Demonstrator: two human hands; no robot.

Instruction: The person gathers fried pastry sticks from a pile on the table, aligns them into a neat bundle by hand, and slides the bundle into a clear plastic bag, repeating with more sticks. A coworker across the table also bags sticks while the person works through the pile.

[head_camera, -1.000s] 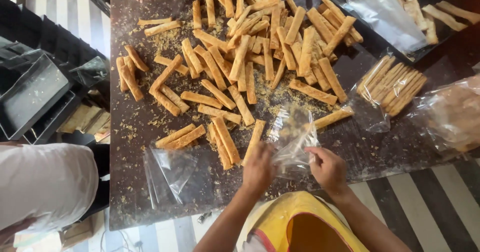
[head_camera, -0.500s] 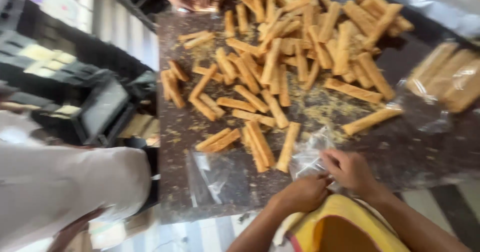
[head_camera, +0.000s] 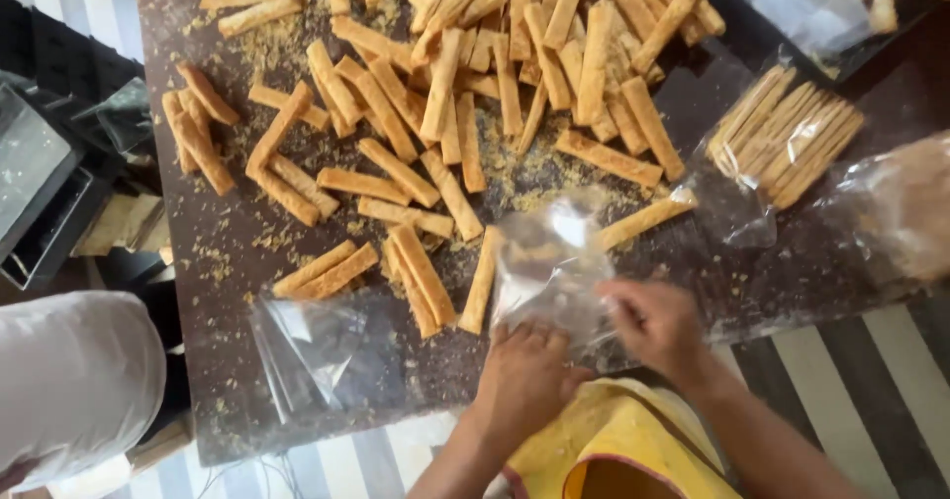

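1. A dark speckled table filled most of the view, strewn with crumbs.
2. A broad heap of golden-brown pastry sticks covered its far and middle parts, some crossing one another, others lying singly toward the left edge.
3. A white-clad figure stood at the lower left, off the table.
4. A filled clear packet of sticks lay at the right, well apart from the hands.
5. A flat pile of empty clear bags rested near the table's front edge, left of the hands.
6. A clear plastic bag sat crumpled at the front edge, just beside a lone stick, with both hands on it.
7. The left hand lay palm down, fingers curled onto the bag's lower edge, gripping the film.
8. The right hand pinched the bag's right side between thumb and fingertips, its other fingers loosely bent.
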